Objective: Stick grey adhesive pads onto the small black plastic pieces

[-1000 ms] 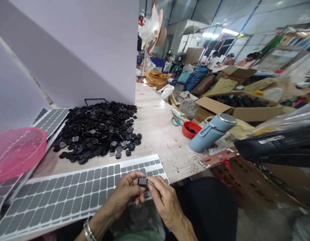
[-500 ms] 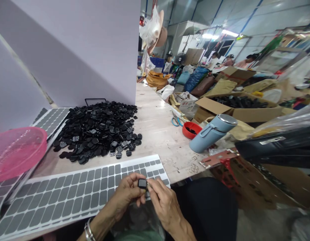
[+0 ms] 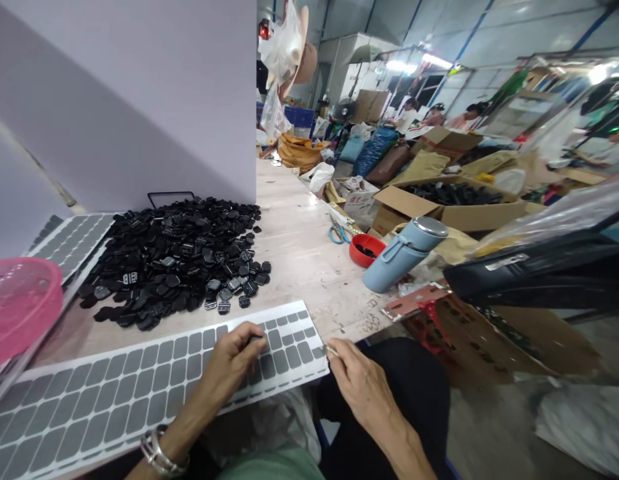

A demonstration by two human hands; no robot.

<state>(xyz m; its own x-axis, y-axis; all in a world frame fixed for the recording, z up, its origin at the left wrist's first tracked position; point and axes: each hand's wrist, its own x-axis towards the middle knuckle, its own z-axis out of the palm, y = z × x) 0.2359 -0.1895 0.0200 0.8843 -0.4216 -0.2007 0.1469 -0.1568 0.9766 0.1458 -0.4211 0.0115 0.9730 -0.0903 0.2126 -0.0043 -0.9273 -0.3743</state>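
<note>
My left hand (image 3: pixel 235 355) is over the sheet of grey stickers (image 3: pixel 134 387), its thumb and fingers closed on a small black plastic piece (image 3: pixel 256 338) that is mostly hidden. At the sheet's right edge is my right hand (image 3: pixel 362 380), with thumb and forefinger pinching a thin, pale, pointed tool (image 3: pixel 331 350); most of it is covered by the fingers. Beyond the sheet lies a large heap of small black plastic pieces (image 3: pixel 174 257), some showing slotted undersides.
A pink plastic basket (image 3: pixel 27 307) stands at the left on more sticker sheets. To the right are blue-handled scissors (image 3: pixel 338 233), a red bowl (image 3: pixel 363 250) with black bits, and a leaning blue flask (image 3: pixel 402 257). An open carton (image 3: pixel 479 217) stands beyond the table edge.
My hands were together at a black piece with a grey face. They have moved apart: the left over the sheet with the piece, the right out to its edge. The view has turned slightly right.
</note>
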